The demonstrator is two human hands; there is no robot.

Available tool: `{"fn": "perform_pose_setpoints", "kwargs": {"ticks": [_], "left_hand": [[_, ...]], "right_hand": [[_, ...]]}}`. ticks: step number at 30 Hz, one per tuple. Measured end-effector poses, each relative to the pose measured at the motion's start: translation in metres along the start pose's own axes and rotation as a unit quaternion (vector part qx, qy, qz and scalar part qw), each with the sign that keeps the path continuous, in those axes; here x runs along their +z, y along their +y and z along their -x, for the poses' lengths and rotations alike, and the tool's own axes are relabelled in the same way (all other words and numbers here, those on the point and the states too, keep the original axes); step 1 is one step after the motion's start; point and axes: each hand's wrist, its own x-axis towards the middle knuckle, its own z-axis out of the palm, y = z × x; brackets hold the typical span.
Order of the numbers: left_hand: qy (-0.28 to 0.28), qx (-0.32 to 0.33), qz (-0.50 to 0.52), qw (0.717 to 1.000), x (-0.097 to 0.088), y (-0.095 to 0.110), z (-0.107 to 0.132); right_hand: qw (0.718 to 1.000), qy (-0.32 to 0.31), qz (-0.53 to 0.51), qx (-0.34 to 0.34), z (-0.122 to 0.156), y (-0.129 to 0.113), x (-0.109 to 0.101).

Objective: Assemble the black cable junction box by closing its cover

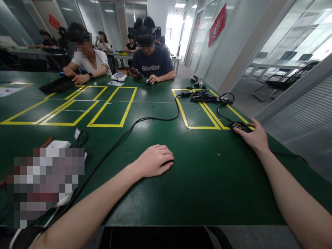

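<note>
My left hand rests on the green table near its middle, fingers curled loosely under, nothing visible in it. My right hand reaches to the right edge and lies over a small dark phone-like device with a lit screen, fingers on its near end. A black cable runs from that device toward a pile of black cables and tools farther back.
Yellow tape rectangles mark the tabletop. A long black cable crosses the middle. White and blurred items lie at the left. Two people sit opposite, one with a white device. A glass wall runs along the right.
</note>
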Motion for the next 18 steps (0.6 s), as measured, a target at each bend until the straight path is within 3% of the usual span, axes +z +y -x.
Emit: {"fn": "perform_pose_setpoints", "kwargs": {"ticks": [6,10,18], "left_hand": [[-0.006,0.001,-0.003,1.0,-0.002,0.0,0.001],[-0.002,0.008,-0.002,1.0,-0.002,-0.001,0.002],[-0.017,0.008,-0.015,1.0,0.0,0.0,0.001]], "right_hand": [[0.999,0.002,-0.029,0.023,0.013,-0.03,-0.011],[0.997,0.023,0.048,0.05,0.011,-0.028,-0.011],[0.989,-0.058,0.123,0.063,0.006,-0.026,-0.008]]}}
